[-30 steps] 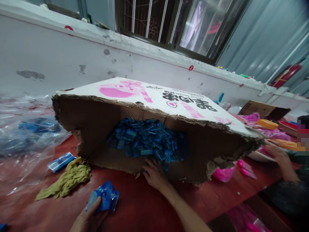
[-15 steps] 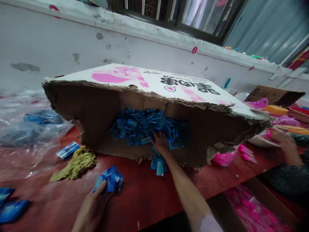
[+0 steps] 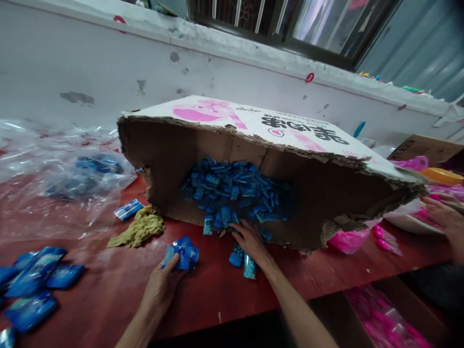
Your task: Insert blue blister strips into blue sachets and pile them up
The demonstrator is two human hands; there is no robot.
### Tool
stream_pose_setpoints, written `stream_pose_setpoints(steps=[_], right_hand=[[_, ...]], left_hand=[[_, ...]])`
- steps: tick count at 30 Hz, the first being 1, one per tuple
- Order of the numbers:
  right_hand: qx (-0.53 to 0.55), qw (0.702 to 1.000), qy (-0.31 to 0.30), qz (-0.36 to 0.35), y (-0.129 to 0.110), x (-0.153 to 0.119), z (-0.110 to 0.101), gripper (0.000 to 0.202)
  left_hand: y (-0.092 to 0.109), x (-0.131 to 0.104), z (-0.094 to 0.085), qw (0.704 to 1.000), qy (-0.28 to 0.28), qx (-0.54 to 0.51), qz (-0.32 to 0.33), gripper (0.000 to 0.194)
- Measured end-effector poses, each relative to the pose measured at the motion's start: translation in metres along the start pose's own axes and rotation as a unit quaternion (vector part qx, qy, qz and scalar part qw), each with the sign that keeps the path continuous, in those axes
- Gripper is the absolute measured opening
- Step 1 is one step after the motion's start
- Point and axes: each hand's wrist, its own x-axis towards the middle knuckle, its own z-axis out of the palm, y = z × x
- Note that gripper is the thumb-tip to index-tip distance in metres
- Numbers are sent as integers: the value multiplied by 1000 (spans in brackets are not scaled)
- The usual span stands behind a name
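Note:
Several flat blue printed packets (image 3: 181,253) are fanned out in my left hand (image 3: 167,280), pinched under the thumb above the table. My right hand (image 3: 252,240) reaches to the front lip of a big cardboard box (image 3: 155,183) lying on its side. Its fingers are stretched out beside small blue wrapped pieces (image 3: 225,215) at the opening; I see nothing gripped in them. A heap of the same blue pieces (image 3: 235,179) lies deeper inside. Two or so loose pieces (image 3: 249,266) rest on the red table just below my right hand.
Filled blue packets (image 3: 36,275) lie at the left, below a clear plastic bag (image 3: 97,193). A yellow-green cloth (image 3: 141,226) and a blue packet (image 3: 129,210) sit left of the box. At right are another person's hand (image 3: 444,217), a white bowl (image 3: 409,224) and pink pieces (image 3: 384,314).
My right hand has drawn back from the heap to the box's front lip, with blue pieces now nearer the opening. My left hand still holds the packets. The view has shifted left.

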Motion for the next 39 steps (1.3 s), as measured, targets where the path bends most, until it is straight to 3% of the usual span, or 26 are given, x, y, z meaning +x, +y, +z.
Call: stream_pose_setpoints(steps=[3, 7, 11, 15, 17, 19, 21, 23, 32, 39], right_hand=[[-15, 1000, 12, 20, -13, -10, -1, 34], [-32, 995, 92, 25, -45, -29, 0, 34], [75, 992, 81, -66, -78, -60, 21, 26], [222, 970, 100, -10, -106, -76, 37, 24], [374, 923, 68, 54, -123, -73, 36, 32], [537, 837, -12, 109, -139, -66, 36, 35], [630, 761, -75, 137, -151, -59, 38, 23], [654, 737, -91, 144, -158, -55, 43, 16], [574, 804, -20, 158, -169, -63, 59, 20], [456, 883, -4, 106, -163, -60, 56, 26]], left_hand=[[-1, -2, -1, 1000, 12, 2, 11, 6], [1, -10, -3, 999, 30, 6, 29, 12], [4, -24, -9, 1000, 26, -7, 15, 15], [1, -37, -15, 1000, 28, -8, 0, 19], [0, -42, -17, 1000, 23, -5, 12, 23], [-2, -45, -17, 1000, 16, 2, 25, 26], [-3, -48, -18, 999, 16, 11, 38, 26], [-3, -49, -20, 998, 27, 17, 55, 26], [-12, -47, -17, 995, 70, -27, 69, 26], [-2, -53, -26, 999, -35, -21, -4, 27]])
